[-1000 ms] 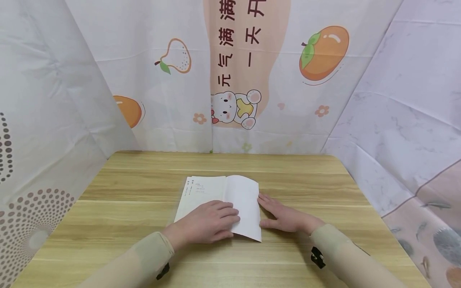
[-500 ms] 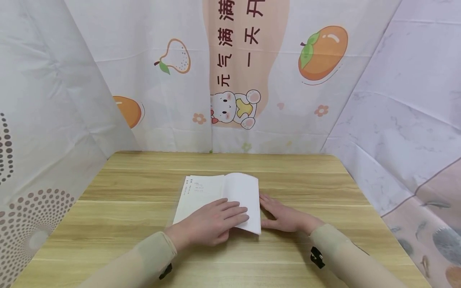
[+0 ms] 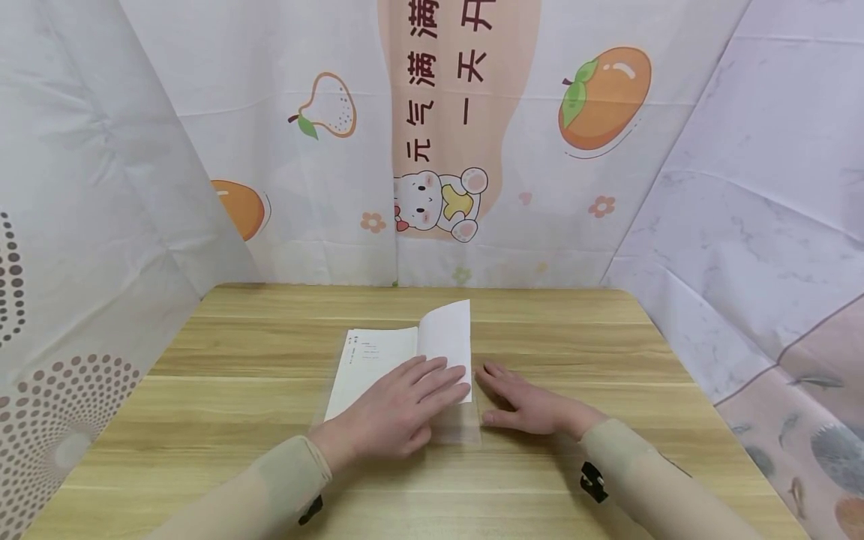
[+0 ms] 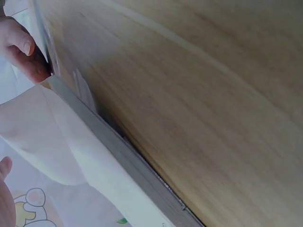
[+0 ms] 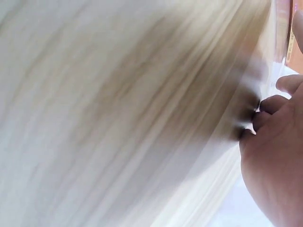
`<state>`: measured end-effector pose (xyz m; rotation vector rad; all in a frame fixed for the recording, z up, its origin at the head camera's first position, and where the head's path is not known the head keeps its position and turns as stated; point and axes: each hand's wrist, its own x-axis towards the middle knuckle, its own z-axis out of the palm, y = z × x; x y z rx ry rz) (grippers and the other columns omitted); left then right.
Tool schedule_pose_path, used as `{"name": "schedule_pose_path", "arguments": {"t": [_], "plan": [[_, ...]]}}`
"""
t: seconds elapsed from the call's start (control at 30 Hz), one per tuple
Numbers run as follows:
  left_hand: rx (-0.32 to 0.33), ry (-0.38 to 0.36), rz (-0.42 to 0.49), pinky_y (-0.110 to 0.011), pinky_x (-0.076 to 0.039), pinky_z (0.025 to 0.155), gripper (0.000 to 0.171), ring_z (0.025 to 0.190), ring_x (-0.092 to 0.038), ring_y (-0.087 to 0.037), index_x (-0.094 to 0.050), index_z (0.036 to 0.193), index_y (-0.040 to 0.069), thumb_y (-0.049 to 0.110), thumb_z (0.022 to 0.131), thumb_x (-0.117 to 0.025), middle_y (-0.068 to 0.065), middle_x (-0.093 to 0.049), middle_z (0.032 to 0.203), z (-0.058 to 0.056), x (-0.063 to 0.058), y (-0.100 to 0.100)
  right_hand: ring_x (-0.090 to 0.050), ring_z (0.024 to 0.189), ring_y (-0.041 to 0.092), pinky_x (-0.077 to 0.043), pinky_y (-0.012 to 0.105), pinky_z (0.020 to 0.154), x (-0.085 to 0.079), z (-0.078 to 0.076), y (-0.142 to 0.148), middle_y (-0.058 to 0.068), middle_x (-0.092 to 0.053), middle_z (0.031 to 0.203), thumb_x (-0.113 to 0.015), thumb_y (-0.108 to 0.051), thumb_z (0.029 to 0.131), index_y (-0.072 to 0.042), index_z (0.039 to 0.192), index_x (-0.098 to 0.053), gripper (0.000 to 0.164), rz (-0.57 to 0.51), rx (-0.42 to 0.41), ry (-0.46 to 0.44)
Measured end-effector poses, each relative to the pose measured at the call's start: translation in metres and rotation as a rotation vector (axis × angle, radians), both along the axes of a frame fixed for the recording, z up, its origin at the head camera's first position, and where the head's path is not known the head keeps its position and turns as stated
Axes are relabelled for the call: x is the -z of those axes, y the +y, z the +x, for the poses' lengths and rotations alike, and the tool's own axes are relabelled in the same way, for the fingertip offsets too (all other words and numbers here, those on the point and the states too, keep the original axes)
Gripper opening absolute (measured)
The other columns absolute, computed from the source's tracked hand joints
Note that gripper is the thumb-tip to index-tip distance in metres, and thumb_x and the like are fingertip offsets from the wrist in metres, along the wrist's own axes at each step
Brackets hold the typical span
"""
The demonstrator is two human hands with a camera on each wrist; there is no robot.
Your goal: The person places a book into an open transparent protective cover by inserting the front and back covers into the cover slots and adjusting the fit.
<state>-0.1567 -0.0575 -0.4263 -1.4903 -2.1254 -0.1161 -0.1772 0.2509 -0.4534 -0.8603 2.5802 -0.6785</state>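
An open book [image 3: 371, 367] lies on the wooden table, its left page showing a few lines of small print. A blank white page [image 3: 445, 337] stands partly raised and curved at the right. My left hand [image 3: 394, 409] rests across the book with fingers extended over that page's lower part. My right hand [image 3: 529, 401] lies on the table beside the book's right edge, fingers loosely spread. Beneath the raised page shows a clear, see-through layer [image 3: 459, 427]. The left wrist view catches the book's page edges [image 4: 118, 151]; in the right wrist view, my right hand [image 5: 277, 151] touches the table.
The wooden table [image 3: 574, 330] extends around the book on every side. Behind it hangs a white cloth [image 3: 324, 195] printed with fruit and characters, and further cloths hang at left and right. A black strap piece [image 3: 594, 482] sits under the right sleeve.
The blank page has lifted, its far corner rising and its near edge moving away, uncovering the clear layer. My left hand has shifted slightly right; the right hand has barely moved.
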Motion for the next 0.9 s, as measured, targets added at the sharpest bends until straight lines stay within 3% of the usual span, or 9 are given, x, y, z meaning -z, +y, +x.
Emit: {"name": "schedule_pose_path", "arguments": {"t": [0.2, 0.4, 0.63, 0.9], "plan": [[0.006, -0.011, -0.015, -0.054, -0.04, 0.114, 0.08, 0.144, -0.044, -0.033, -0.047, 0.152, 0.016, 0.023, 0.077, -0.073, -0.007, -0.043, 0.159, -0.001, -0.003, -0.002, -0.011, 0.153, 0.05, -0.016, 0.069, 0.119, -0.005, 0.005, -0.014, 0.021, -0.018, 0.168, -0.054, -0.054, 0.103, -0.007, 0.162, -0.027, 0.08, 0.042, -0.046, 0.121], [0.012, -0.032, -0.051, -0.053, -0.036, 0.117, 0.069, 0.145, -0.043, -0.034, -0.054, 0.146, 0.015, 0.024, 0.08, -0.073, -0.005, -0.046, 0.158, -0.001, 0.0, -0.001, -0.015, 0.154, 0.046, -0.016, 0.069, 0.119, -0.004, 0.008, -0.027, 0.016, -0.02, 0.168, -0.052, -0.054, 0.103, -0.01, 0.162, -0.029, 0.077, 0.147, -0.071, 0.205], [-0.061, -0.003, -0.186, -0.049, -0.037, 0.118, 0.053, 0.144, -0.044, -0.03, -0.058, 0.139, 0.018, 0.031, 0.089, -0.067, -0.003, -0.05, 0.153, 0.001, 0.003, -0.001, -0.017, 0.153, 0.047, -0.016, 0.068, 0.12, -0.004, 0.009, -0.03, 0.016, -0.021, 0.168, -0.053, -0.056, 0.102, -0.007, 0.16, -0.032, 0.079, 0.212, -0.058, 0.179], [-0.101, 0.041, -0.22, -0.047, -0.042, 0.113, 0.047, 0.138, -0.051, -0.028, -0.056, 0.142, 0.022, 0.03, 0.097, -0.066, -0.002, -0.055, 0.148, -0.002, 0.006, -0.003, -0.012, 0.154, 0.047, -0.016, 0.069, 0.119, -0.004, 0.006, -0.025, 0.011, -0.021, 0.17, -0.057, -0.056, 0.1, -0.007, 0.162, -0.028, 0.084, 0.199, -0.04, 0.16]]}}
